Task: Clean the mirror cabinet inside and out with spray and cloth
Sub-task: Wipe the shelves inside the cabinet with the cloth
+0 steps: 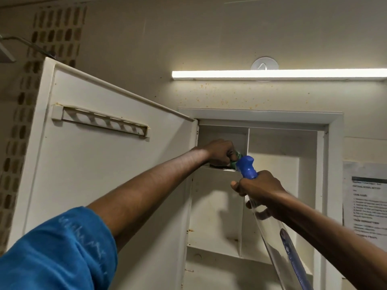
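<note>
Cabinet (272,185) on the wall, door (104,164) swung wide left so the shelves are reachable. Left hand (219,152) up in the top-left cubby, grip closed around a green cloth (237,156), probably wiping there. Right hand (259,190) wrapped round the spray (247,167), nozzle aimed inside, ready. Lamp (278,74) lit above.

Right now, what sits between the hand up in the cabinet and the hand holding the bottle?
In the head view, the spray bottle's blue nozzle and a bit of green cloth lie between the left hand and right hand.
</note>
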Demonstrator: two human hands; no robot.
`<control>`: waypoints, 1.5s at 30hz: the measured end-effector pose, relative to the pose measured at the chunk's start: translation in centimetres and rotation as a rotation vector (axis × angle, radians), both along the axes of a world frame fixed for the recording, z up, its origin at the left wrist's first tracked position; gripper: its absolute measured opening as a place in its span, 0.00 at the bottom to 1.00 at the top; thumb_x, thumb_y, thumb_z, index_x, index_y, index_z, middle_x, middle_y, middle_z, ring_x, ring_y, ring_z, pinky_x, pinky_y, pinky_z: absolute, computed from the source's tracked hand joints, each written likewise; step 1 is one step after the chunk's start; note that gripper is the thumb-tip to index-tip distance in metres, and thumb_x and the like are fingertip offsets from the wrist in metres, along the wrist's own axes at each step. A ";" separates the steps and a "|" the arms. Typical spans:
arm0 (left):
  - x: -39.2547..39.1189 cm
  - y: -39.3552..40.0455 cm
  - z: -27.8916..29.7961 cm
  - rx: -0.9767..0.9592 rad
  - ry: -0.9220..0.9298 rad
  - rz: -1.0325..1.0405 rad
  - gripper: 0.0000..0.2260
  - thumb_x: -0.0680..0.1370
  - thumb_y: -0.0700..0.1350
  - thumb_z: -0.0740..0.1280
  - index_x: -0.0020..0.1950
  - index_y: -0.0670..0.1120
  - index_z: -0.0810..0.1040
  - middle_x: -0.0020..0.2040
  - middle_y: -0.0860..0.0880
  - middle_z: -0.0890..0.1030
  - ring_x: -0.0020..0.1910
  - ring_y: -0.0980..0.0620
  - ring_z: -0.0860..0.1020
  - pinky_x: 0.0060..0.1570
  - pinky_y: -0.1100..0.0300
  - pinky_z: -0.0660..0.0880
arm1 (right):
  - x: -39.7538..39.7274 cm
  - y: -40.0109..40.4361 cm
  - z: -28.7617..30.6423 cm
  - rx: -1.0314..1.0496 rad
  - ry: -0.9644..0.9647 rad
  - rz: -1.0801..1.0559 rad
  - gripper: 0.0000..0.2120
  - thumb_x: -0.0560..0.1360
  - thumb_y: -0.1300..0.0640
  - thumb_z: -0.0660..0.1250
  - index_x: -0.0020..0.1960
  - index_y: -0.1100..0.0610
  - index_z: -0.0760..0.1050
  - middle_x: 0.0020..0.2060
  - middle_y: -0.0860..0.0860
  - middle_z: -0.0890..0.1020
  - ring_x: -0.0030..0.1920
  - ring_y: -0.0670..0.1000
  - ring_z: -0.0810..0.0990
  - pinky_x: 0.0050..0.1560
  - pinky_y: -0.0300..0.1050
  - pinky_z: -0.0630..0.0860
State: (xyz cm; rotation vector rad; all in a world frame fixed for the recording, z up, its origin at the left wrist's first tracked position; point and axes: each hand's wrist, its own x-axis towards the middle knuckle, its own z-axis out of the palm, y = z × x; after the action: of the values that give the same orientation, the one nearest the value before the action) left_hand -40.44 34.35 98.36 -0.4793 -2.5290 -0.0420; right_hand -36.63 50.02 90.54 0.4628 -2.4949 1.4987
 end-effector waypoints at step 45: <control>6.8 -0.2 2.4 -0.439 0.546 0.141 0.05 0.76 0.44 0.67 0.49 0.46 0.81 0.41 0.47 0.82 0.40 0.48 0.82 0.34 0.60 0.71 | 2.1 0.1 0.4 -0.086 -0.001 0.171 0.15 0.69 0.53 0.74 0.52 0.58 0.77 0.46 0.54 0.85 0.36 0.52 0.81 0.29 0.45 0.78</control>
State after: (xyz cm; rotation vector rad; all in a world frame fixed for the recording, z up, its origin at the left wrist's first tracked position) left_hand -33.67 34.13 100.79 -0.4070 -2.0141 0.6235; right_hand -34.51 50.14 90.99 0.6757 -2.4327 1.6608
